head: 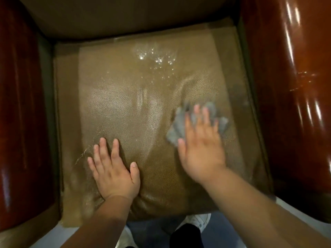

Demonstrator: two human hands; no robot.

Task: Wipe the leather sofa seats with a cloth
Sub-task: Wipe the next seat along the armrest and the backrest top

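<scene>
The tan leather seat cushion (143, 108) fills the middle of the view, with wet shiny droplets near its back. A crumpled grey cloth (176, 126) lies on the cushion's right half. My right hand (200, 140) presses flat on the cloth with straight, spread fingers; it is blurred. My left hand (114, 167) rests flat on the cushion's front left, fingers straight, holding nothing.
Glossy reddish-brown wooden armrests stand at the left (21, 122) and right (295, 86) of the seat. The brown leather backrest (125, 18) rises behind the cushion. My legs (179, 233) and a pale floor show below the seat's front edge.
</scene>
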